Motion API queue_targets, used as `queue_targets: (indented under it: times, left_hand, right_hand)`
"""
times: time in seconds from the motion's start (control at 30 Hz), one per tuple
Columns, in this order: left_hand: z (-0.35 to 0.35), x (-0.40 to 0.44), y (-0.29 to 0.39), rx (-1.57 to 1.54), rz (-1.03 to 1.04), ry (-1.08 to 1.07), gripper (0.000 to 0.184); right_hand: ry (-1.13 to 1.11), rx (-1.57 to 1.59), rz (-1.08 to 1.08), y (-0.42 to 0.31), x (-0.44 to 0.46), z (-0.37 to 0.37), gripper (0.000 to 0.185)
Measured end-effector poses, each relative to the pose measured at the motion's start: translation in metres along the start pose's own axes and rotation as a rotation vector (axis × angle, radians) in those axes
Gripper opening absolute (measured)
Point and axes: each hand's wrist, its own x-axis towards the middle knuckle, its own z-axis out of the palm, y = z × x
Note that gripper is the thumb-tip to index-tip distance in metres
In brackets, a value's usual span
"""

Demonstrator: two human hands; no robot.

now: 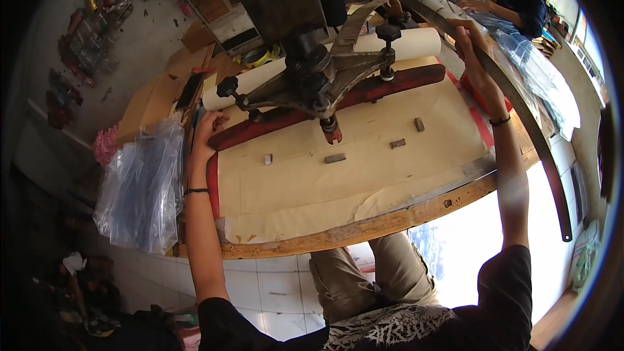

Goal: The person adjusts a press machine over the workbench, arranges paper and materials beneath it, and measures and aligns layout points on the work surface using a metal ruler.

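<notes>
My right hand (478, 65) is closed around a long flat metal lever bar (520, 107), which bends down the right side and has a hole at its end. My left hand (207, 131) is at the left end of a dark red press bar (292, 120), fingers curled; what they hold is hidden. The press bar hangs from a metal bracket (348, 78) with black knobs (389, 32). Beneath it lies a beige sheet (292, 185) with several small dark blocks (335, 158) on it. Red material (212, 185) shows at the sheet's left and right edges.
A white roll (419, 43) lies behind the press bar. Clear plastic bags (143, 185) hang at the left near cardboard (140, 110). The wooden table edge (364, 224) runs in front of my legs. Another person (520, 0) sits at upper right beside plastic sheets (530, 71).
</notes>
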Motion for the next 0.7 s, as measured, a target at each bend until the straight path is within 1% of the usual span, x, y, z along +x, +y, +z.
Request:
queue_targets:
  times: [0.07, 0.17, 0.27, 0.3, 0.4, 0.43, 0.53, 0.57, 0.6, 0.63, 0.7]
  left_hand:
    - [0.000, 0.001, 0.000, -0.009, -0.018, -0.001, 0.027]
    - [-0.002, 0.000, 0.009, -0.004, -0.040, -0.008, 0.026]
    - [-0.001, -0.002, 0.007, -0.013, -0.031, -0.005, 0.026]
    - [-0.001, -0.001, 0.006, -0.022, -0.019, 0.003, 0.026]
    - [-0.002, -0.004, 0.009, 0.018, -0.017, 0.000, 0.025]
    - [-0.002, -0.003, 0.008, -0.004, -0.018, -0.007, 0.024]
    - [0.002, -0.003, -0.002, -0.076, -0.015, -0.023, 0.022]
    - [0.004, -0.002, -0.007, -0.101, -0.003, -0.018, 0.022]
    - [0.005, 0.000, -0.012, -0.124, 0.008, -0.009, 0.022]
    - [0.008, 0.006, -0.018, -0.778, -0.345, 0.015, 0.020]
    - [0.007, 0.005, -0.022, -0.443, -0.153, 0.004, 0.019]
  right_hand:
    - [0.036, -0.008, 0.016, -0.004, 0.001, -0.001, 0.041]
    - [0.111, 0.145, 0.006, 0.002, 0.004, 0.004, 0.037]
    - [0.074, 0.077, -0.001, -0.006, 0.000, 0.003, 0.037]
    - [0.025, 0.057, -0.003, 0.007, 0.002, 0.000, 0.036]
    - [0.008, 0.049, 0.015, 0.013, 0.004, 0.003, 0.036]
    - [0.032, 0.027, 0.014, 0.014, 0.004, 0.002, 0.036]
    - [0.090, 0.129, -0.020, 0.014, 0.004, 0.002, 0.036]
    - [0.083, 0.138, 0.020, 0.013, 0.003, 0.000, 0.037]
    - [0.103, 0.155, 0.008, 0.017, 0.004, 0.000, 0.037]
    - [0.123, 0.174, -0.004, 0.020, 0.005, 0.001, 0.037]
    - [0.165, 0.219, -0.013, 0.014, 0.004, 0.008, 0.037]
